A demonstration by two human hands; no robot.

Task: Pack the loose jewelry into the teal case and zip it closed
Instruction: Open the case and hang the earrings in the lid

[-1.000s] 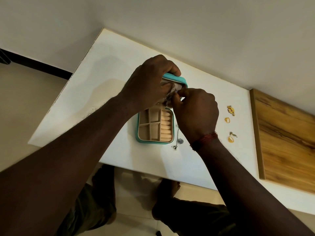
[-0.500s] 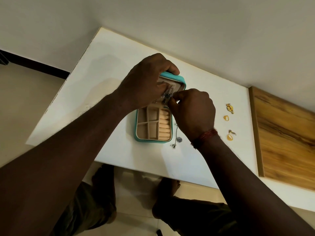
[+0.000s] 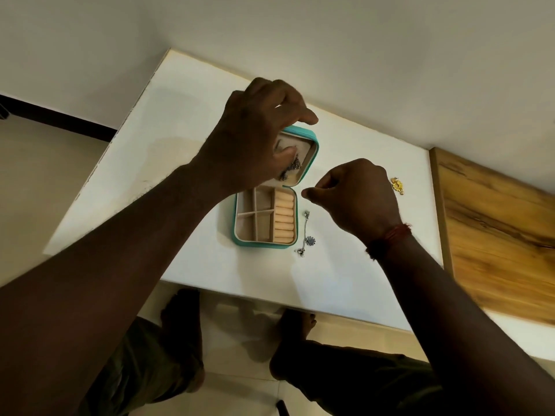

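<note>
Teal rectangular zip case open, frame centre. Left hand grips raised lid, thumb on dark metal earrings inside. Right hand: fingertips pinched together, nothing seen between. Silver charm chain lies lower left of it, long axis along case's right edge; right hand nearer.

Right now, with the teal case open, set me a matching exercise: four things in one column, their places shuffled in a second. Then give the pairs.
Things
1. silver chain with round pendant
2. gold filigree ornament
3. peach fabric ring rolls
4. dark silver earrings

Places
A. in the base of the teal zip case
B. on the white table, close to the wooden board
C. in the case's raised lid
D. on the table, just right of the case's base

Pairs: 1-D, 2-B, 3-A, 4-C
</note>
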